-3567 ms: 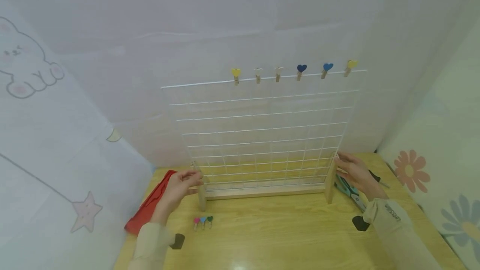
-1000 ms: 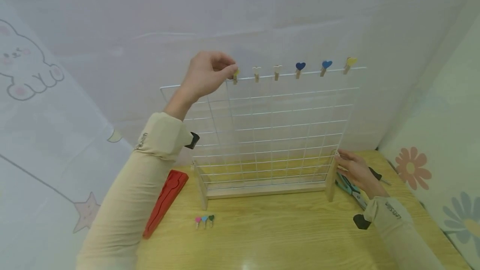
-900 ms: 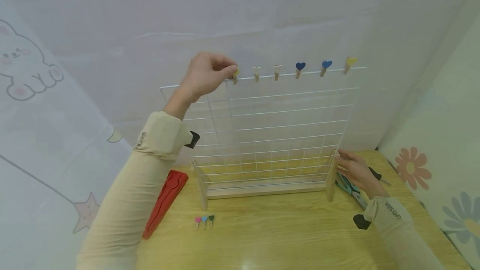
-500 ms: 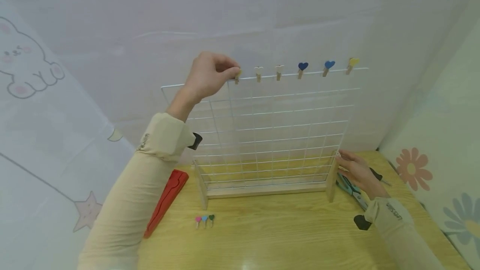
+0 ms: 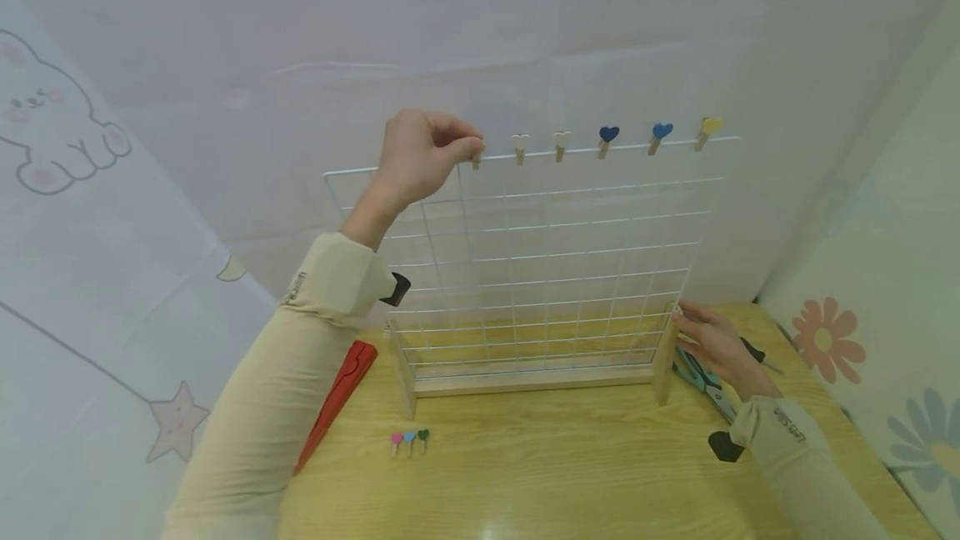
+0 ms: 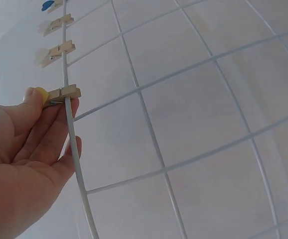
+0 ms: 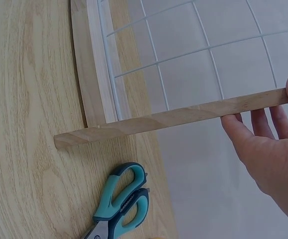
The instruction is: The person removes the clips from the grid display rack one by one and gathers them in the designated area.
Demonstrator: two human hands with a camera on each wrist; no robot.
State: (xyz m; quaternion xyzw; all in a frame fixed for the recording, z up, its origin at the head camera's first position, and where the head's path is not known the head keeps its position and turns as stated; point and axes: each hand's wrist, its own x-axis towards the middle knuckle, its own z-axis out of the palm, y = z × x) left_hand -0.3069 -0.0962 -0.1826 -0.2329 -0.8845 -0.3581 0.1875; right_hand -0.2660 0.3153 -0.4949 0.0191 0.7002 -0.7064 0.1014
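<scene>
The left hand (image 5: 420, 158) pinches a small wooden clothespin with a yellow heart (image 6: 65, 93) on the top wire of a white wire grid (image 6: 164, 170), left of five other heart-topped clothespins (image 5: 608, 135) (two white, one navy, one blue, one yellow). Well apart, the right hand (image 7: 271, 149) grips the pale wooden right post (image 7: 169, 118) between thumb and fingers; teal-handled scissors (image 7: 104, 204) lie nearby. Three small heart clothespins (image 5: 409, 438) lie near left on the yellowish wood-grain table (image 5: 570, 465).
</scene>
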